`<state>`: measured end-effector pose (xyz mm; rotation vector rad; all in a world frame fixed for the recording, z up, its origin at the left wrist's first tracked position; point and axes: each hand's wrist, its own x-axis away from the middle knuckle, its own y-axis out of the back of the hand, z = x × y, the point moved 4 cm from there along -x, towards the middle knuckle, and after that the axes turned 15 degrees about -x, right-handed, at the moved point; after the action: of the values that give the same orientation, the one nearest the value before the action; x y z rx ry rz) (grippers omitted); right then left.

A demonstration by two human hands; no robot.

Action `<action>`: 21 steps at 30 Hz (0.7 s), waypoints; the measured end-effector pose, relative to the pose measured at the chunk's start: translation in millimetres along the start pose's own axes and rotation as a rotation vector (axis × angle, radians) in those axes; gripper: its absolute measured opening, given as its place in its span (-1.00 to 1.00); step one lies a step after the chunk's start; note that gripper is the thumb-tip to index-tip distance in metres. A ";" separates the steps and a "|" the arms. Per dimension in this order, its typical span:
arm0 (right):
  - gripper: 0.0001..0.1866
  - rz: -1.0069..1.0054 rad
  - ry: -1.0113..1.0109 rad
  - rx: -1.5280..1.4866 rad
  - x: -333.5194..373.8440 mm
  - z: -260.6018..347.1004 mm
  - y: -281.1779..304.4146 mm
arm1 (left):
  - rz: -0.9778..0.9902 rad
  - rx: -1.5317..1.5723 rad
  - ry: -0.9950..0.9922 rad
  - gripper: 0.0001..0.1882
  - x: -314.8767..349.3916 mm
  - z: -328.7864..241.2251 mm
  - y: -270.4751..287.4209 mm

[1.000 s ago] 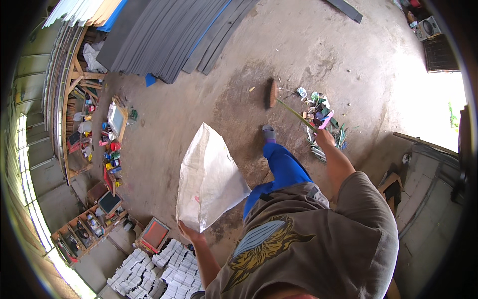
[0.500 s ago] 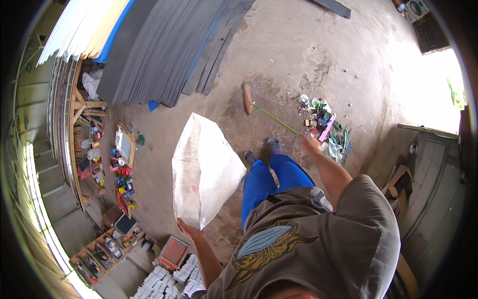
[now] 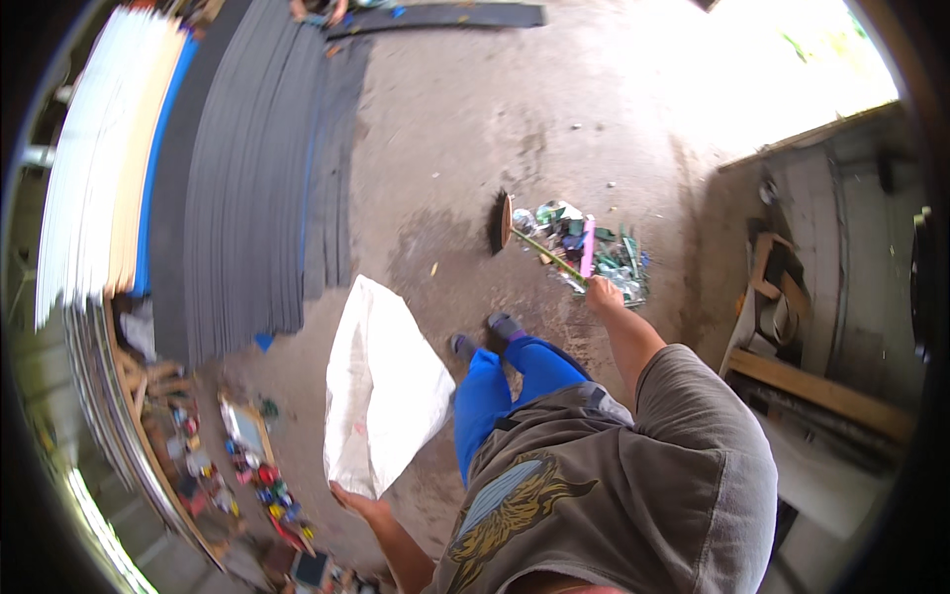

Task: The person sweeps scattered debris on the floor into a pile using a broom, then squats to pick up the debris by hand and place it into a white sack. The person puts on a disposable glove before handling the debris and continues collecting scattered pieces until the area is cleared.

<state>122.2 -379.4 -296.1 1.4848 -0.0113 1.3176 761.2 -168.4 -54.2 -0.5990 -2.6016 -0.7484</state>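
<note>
My left hand grips the lower edge of a large white sack, which hangs out to the left of my legs. Part of that hand's fingers is hidden by the sack. In my right hand, closed round it, is the green handle of a broom. The broom's brown head is tipped so that its dark bristles point left. A heap of mixed rubbish, with green scraps, clear plastic and a pink strip, lies on the floor right beside the broom head and beyond my right hand.
Stacked dark grey sheets take up the far left, with another person's hands at their far end. Bottles, tins and a framed panel crowd the left. A grey panelled wall and wooden beam stand at right.
My view has turned to the right. The broom head has come over to the rubbish heap, its bristles now showing. Another person's hands have appeared at the far left. I still hold the sack.
</note>
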 end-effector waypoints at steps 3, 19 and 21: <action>-0.62 -0.029 -0.026 -0.007 31.2 -32.0 15.7 | 0.105 0.051 -0.051 -0.29 -18.1 -11.3 -24.5; -0.65 -0.033 0.101 -0.119 -50.6 132.2 -56.4 | 0.267 -0.007 0.044 -0.33 -146.2 -77.6 -119.2; -0.69 -0.050 -0.042 -0.251 -34.3 127.1 -41.7 | 0.245 -0.030 0.038 -0.32 -150.6 -98.6 -126.3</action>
<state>222.6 -470.9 -321.1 1.2903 -0.1600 1.1975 848.5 -365.8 -96.1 -0.8850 -2.4276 -0.7125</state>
